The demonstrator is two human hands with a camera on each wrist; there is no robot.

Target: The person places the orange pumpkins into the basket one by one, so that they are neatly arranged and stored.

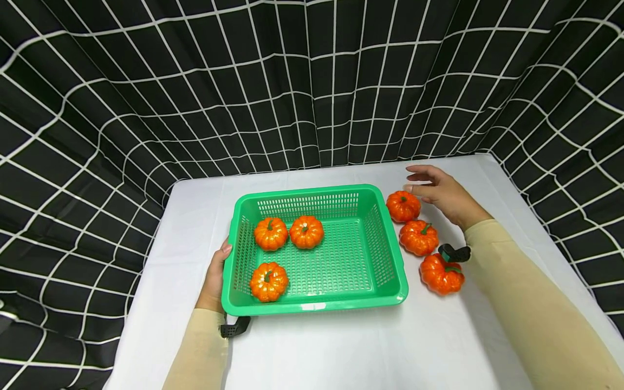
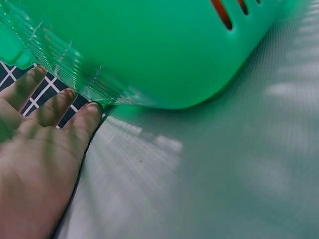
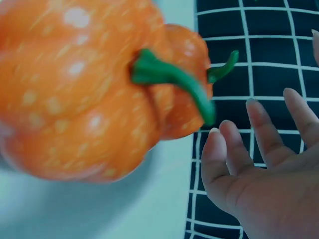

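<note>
A green plastic basket [image 1: 312, 310] sits on the white table with three small orange pumpkins inside: one at the back left [image 1: 271, 234], another beside it [image 1: 306, 232] and one at the front left [image 1: 269, 282]. My left hand [image 1: 214, 276] rests against the basket's left outer side; the left wrist view shows its fingers [image 2: 57, 102] extended toward the wall. Along the basket's right side stand a back pumpkin [image 1: 403, 206], a middle pumpkin [image 1: 419, 238] and a front pumpkin [image 1: 442, 274]. Over the back one, my right hand [image 1: 441, 194] hovers with spread fingers, holding nothing.
White cloth [image 1: 302, 352] covers the table. Black curtains [image 1: 312, 103] with a white grid enclose its back and sides. A dark wrist camera [image 1: 454, 253] on the right arm overlaps the front pumpkin in the head view; another wrist camera [image 1: 235, 327] is below the basket's front left corner.
</note>
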